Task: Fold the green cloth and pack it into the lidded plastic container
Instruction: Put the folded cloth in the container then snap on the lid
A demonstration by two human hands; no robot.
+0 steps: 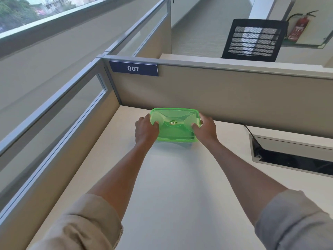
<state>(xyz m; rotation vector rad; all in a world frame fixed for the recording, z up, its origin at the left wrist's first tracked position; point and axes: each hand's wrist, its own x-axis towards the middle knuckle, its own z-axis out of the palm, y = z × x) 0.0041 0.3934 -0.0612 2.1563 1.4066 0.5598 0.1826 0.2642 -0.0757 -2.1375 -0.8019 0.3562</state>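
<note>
A plastic container with a translucent green lid [175, 124] rests on the white desk [173, 186] near the back partition, lid on. My left hand [145, 130] grips its left side, thumb on the lid. My right hand [205, 128] grips its right side, thumb on top as well. The green cloth is not visible on the desk; through the lid I cannot tell what is inside.
A beige cubicle partition [225, 98] with a "007" sign [133, 68] stands right behind the container. An open cable tray [288, 156] with a black cable is set into the desk at right. A glass-panelled partition [59, 123] runs along the left edge.
</note>
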